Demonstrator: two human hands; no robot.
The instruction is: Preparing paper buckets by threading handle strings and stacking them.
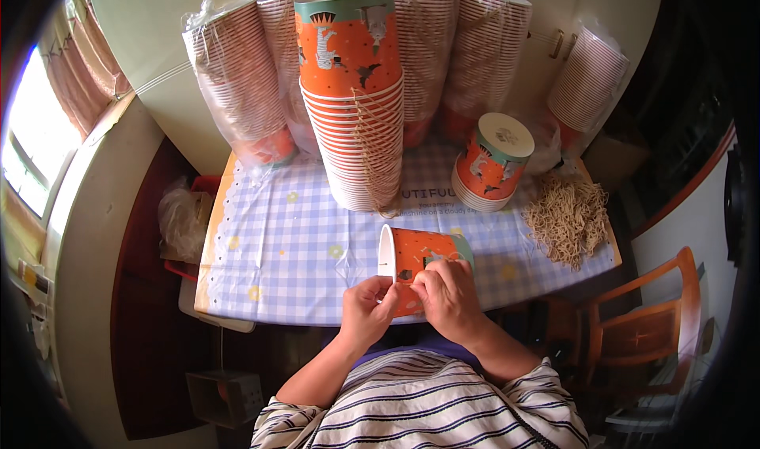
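An orange paper bucket [412,247] with a green band and cartoon figures lies on its side at the table's near edge, its white-rimmed mouth to the left. My left hand [366,308] is closed in a pinch beside the rim. On the bucket's side, my right hand [450,297] is closed too, thumb and forefinger together. A thin tan cord seems to run between both sets of fingertips, partly hidden by them. Beyond the bucket rises a tall stack of nested buckets [348,144], tan cords hanging down its side.
Tan cords [566,219] lie heaped at the table's right. Near them, a short bucket stack [492,164] stands upside down. Several bagged stacks [237,77] line the back. A checked cloth [293,243] covers the table. A wooden chair [641,330] stands at the right.
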